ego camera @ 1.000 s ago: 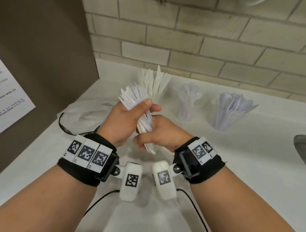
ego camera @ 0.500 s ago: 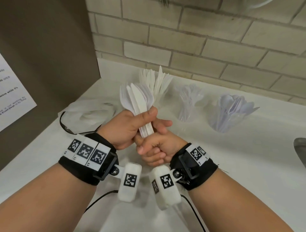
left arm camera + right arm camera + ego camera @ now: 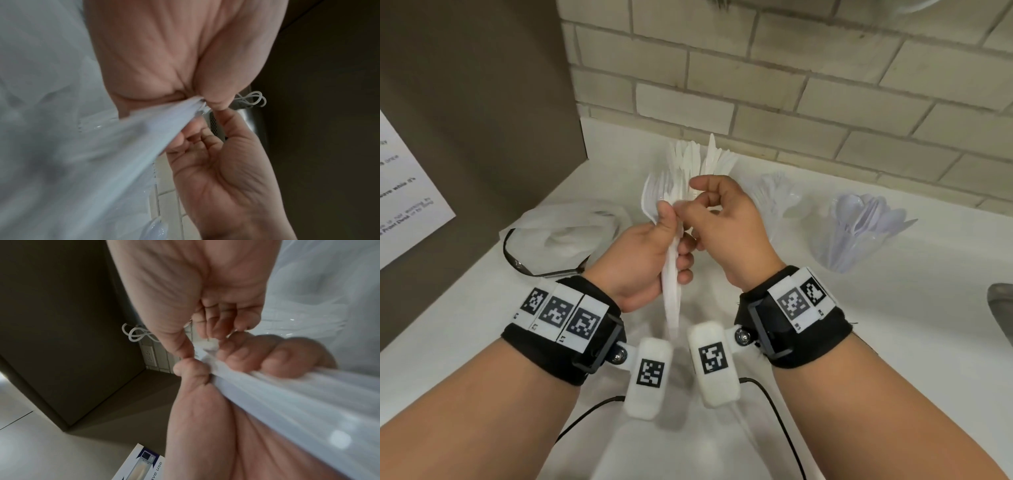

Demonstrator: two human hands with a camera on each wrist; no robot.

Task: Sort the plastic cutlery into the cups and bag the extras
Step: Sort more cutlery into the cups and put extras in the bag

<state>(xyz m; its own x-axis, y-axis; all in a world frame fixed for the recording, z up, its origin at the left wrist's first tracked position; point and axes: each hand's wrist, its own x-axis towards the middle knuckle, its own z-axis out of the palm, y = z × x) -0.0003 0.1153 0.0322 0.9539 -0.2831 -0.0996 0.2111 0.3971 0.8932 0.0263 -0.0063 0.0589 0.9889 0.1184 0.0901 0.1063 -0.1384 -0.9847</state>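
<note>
- Head view: the left hand (image 3: 643,260) is wrapped around one bundle of white plastic cutlery (image 3: 671,274), held upright above the table (image 3: 893,342), fork heads at the top and handle ends poking out below the fist.
- The right hand (image 3: 732,233) sits just right of the bundle with fingers bent; its fingertips (image 3: 681,209) meet the bundle's top beside the left thumb, seemingly pinching one piece, though this is not clear.
- Three clear cups stand behind the bundle in a row along the brick wall (image 3: 791,85): the knife cup (image 3: 702,161) directly behind, the fork cup (image 3: 777,198) right of it, the spoon cup (image 3: 859,233) furthest right.
- One white plastic bag (image 3: 571,226) lies crumpled left of the bundle, beside a brown panel (image 3: 482,102) that closes off that side.
- One pair of glasses (image 3: 524,263) lies at the bag's near edge. Open table stretches right of the bundle up to a grey sink rim (image 3: 1000,308) at the frame edge.
- Left wrist view: only here does the right hand's palm (image 3: 222,170) show, fingers curled inward, thumb tip touching the bundle's (image 3: 144,138) upper end; the left hand (image 3: 154,56) closes over the blurred white stack.
- Right wrist view: the left hand's fingers (image 3: 267,356) wrap over the bundle (image 3: 287,394) with the left thumb clamped from the other side. One wall socket (image 3: 149,355) and one looped white cable (image 3: 135,333) show behind, seen nowhere in the head view.
</note>
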